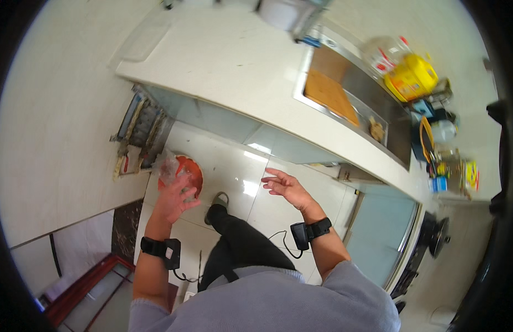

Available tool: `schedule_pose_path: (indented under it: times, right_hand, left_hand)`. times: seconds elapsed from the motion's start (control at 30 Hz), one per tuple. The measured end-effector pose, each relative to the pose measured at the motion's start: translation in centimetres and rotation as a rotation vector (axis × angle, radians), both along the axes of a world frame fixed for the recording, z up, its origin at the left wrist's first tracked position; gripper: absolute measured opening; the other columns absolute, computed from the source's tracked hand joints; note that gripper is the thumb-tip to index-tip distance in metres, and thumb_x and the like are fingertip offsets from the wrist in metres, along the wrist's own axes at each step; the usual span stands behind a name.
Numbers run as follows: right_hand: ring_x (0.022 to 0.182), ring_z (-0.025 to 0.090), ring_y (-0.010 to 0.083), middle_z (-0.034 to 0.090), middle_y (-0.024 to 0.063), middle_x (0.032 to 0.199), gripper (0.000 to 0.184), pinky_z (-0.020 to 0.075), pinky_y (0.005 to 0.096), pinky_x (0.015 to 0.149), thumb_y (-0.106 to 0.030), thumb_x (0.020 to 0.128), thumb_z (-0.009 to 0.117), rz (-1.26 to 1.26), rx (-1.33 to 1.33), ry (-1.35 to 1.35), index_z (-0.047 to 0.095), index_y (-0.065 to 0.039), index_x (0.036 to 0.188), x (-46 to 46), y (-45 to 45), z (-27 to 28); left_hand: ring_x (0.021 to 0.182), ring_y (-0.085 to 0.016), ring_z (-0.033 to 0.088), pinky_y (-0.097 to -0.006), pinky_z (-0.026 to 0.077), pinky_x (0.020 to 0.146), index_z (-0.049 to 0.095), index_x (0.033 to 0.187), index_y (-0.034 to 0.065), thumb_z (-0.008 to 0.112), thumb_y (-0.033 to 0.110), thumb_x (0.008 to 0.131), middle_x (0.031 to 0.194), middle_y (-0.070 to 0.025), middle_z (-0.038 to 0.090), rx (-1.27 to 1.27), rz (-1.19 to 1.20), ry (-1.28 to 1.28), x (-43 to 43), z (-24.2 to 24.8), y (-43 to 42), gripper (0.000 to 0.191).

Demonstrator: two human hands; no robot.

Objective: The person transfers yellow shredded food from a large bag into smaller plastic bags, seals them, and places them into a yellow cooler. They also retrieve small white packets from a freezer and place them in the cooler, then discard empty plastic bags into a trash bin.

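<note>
My left hand is slightly blurred, its fingers spread apart with nothing visible in them. In the picture it overlaps the near edge of a round red bin on the tiled floor. Crumpled see-through plastic, apparently a bag, shows at the bin's left side just beyond my fingertips; whether it rests in the bin I cannot tell. My right hand hangs over the floor with its fingers apart and holds nothing. Each wrist bears a strapped black device with a cable.
A pale countertop runs across, with a steel sink holding a wooden board. Behind the sink stands a yellow jug. A cabinet door stands at right. An opening in the wall lies left, a red-framed door lower left.
</note>
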State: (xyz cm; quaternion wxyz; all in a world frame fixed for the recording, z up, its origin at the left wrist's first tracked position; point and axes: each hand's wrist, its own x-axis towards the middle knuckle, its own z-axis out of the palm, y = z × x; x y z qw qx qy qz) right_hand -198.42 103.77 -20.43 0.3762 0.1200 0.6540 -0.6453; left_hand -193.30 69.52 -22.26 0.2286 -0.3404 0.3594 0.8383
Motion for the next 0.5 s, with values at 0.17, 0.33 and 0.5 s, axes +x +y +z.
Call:
schedule_pose_path:
  times: [0.17, 0.33, 0.5]
  right_hand:
    - [0.084, 0.064, 0.0171, 0.066, 0.0098, 0.087, 0.030, 0.0499, 0.0274, 0.081, -0.024, 0.092, 0.053, -0.140, -0.124, 0.032, 0.059, 0.002, 0.106, 4.8, 10.5, 4.3]
    - [0.085, 0.063, 0.0222, 0.063, 0.0089, 0.080, 0.025, 0.0486, 0.0319, 0.083, -0.023, 0.091, 0.053, -0.360, -0.169, 0.066, 0.059, -0.001, 0.100, 3.3, 18.3, 6.1]
    - [0.108, 0.051, 0.0146, 0.056, 0.0088, 0.118, 0.049, 0.0408, 0.0277, 0.091, -0.007, 0.088, 0.054, 0.015, -0.284, 0.176, 0.039, -0.009, 0.135, 0.1, 20.4, 7.1]
  left_hand:
    - [0.109, -0.028, 0.049, -0.0456, 0.049, 0.083, 0.044, 0.125, 0.0059, 0.057, 0.026, 0.087, 0.124, -0.0039, 0.046, 0.055, -0.047, 0.166, -0.4, 6.6, 6.2, 0.045]
    - [0.107, -0.024, 0.050, -0.0444, 0.049, 0.081, 0.052, 0.116, 0.0064, 0.059, 0.028, 0.086, 0.113, -0.0039, 0.054, -0.100, -0.063, 0.175, 1.7, 11.5, 12.1, 0.037]
    - [0.103, -0.020, 0.055, -0.0433, 0.047, 0.084, 0.054, 0.114, 0.0082, 0.054, 0.025, 0.089, 0.110, -0.0046, 0.059, -0.137, 0.071, 0.112, 1.6, 11.5, 16.4, 0.031]
